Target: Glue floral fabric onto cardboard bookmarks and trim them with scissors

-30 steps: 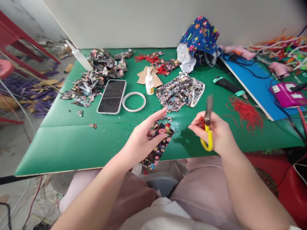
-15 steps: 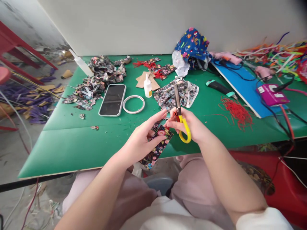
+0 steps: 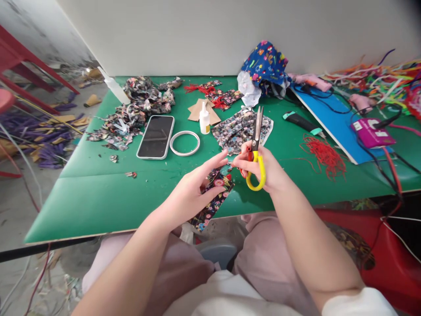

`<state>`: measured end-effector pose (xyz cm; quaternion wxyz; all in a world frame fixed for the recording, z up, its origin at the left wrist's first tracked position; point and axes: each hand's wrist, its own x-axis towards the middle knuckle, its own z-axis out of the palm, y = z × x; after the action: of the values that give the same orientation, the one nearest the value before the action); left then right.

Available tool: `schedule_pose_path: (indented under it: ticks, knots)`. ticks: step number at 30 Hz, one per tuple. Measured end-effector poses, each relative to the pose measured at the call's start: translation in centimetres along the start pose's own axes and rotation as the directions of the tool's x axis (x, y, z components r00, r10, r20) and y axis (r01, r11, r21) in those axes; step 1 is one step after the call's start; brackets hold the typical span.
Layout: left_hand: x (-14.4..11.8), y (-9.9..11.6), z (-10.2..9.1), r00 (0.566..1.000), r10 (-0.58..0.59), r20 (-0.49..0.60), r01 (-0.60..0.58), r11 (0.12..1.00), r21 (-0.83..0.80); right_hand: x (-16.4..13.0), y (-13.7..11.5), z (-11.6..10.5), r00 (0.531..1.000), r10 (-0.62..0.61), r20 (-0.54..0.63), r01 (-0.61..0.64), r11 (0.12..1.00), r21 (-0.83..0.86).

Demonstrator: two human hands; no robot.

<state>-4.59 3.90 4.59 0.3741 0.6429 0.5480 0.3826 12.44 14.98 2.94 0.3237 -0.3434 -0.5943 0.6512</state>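
My left hand grips a piece of black floral fabric between thumb and fingers, at the table's front edge. A small red bit shows at the fabric's upper right corner. Held in my right hand is a pair of scissors with yellow and red handles, blades pointing up and away from the fabric. The right thumb and forefinger meet close to the fabric's corner; whether they pinch a thread there is too small to tell. Just beyond my hands lies a patterned cloth piece with white edging.
On the green table are a phone, a white ring, a glue bottle, fabric scraps and another bottle. To the right lie a utility knife, red thread, a blue board and a pink box with cables.
My right hand has shifted slightly right, and the scissors have tilted so their blades lean right. My left hand and the fabric stay almost where they were.
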Motion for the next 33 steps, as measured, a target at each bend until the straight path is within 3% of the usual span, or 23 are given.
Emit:
schedule_pose_path:
  ticks: [6,11,17,20,23,26,30,33]
  knots:
    - [-0.5,-0.3,-1.9,0.996,-0.082,0.022,0.079,0.990,0.114,0.5,0.3,-0.5,0.987,-0.048,-0.153,0.026,0.989,-0.147]
    - [-1.4,-0.8,-3.7,0.992,-0.114,-0.047,0.118,0.986,0.114,0.6,0.7,0.0,0.992,-0.110,-0.061,0.083,0.937,-0.339]
    - [-2.5,-0.9,-5.7,0.975,-0.095,-0.199,0.089,0.995,-0.037,0.7,1.2,1.1,0.989,-0.110,0.096,0.146,0.707,-0.692]
    - [-2.6,-0.9,-6.4,0.934,-0.065,-0.351,0.007,0.987,-0.163,0.9,1.6,2.1,0.982,-0.117,0.150,0.190,0.549,-0.814]
    - [-2.2,-1.0,-6.5,0.875,-0.046,-0.482,-0.065,0.975,-0.211,1.1,1.8,2.5,0.972,-0.187,0.138,0.209,0.436,-0.875]
    - [-1.6,-1.0,-5.7,0.870,-0.040,-0.492,-0.085,0.970,-0.229,1.0,1.7,1.8,0.969,-0.231,0.082,0.167,0.379,-0.910]
    - [-0.9,-0.8,-4.2,0.903,0.014,-0.429,-0.109,0.974,-0.197,0.8,1.1,-0.3,0.956,-0.284,-0.078,0.044,0.400,-0.915]
    - [-0.7,-0.5,-3.3,0.916,0.056,-0.397,-0.123,0.982,-0.145,0.1,0.3,-1.2,0.917,-0.367,-0.158,0.085,0.566,-0.820]
